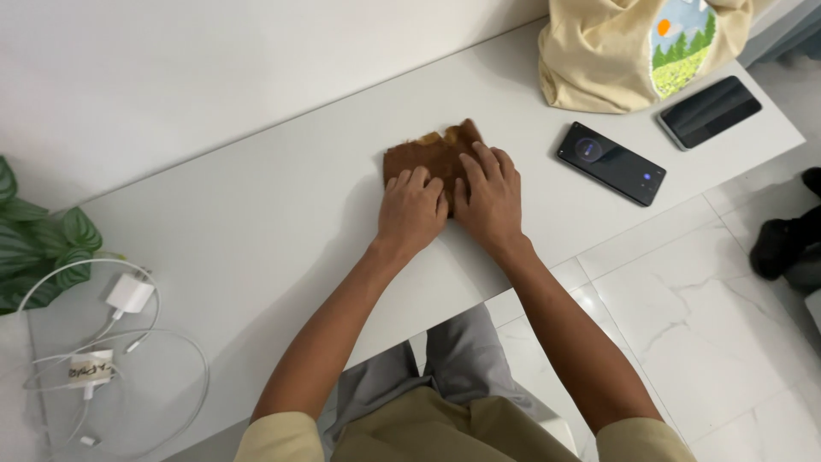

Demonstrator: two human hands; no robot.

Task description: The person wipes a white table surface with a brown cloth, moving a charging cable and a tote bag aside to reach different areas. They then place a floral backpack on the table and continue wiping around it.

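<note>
Left hand (412,212) and right hand (489,192) lie side by side, palms down, fingers spread flat and pressing on a folded brown cloth (428,154) that pokes out beyond the fingertips on the white table (256,214)

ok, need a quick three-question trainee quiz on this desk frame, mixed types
1. True or false: both hands lie flat on the small brown folded cloth.
2. Which lies nearer the right hand? A) the lit black smartphone B) the white charger with coiled cable
3. What stands at the far right of the white desk, behind the phones?

Key: 1 true. 2 A. 3 a cream fabric tote bag with a landscape print.
</note>
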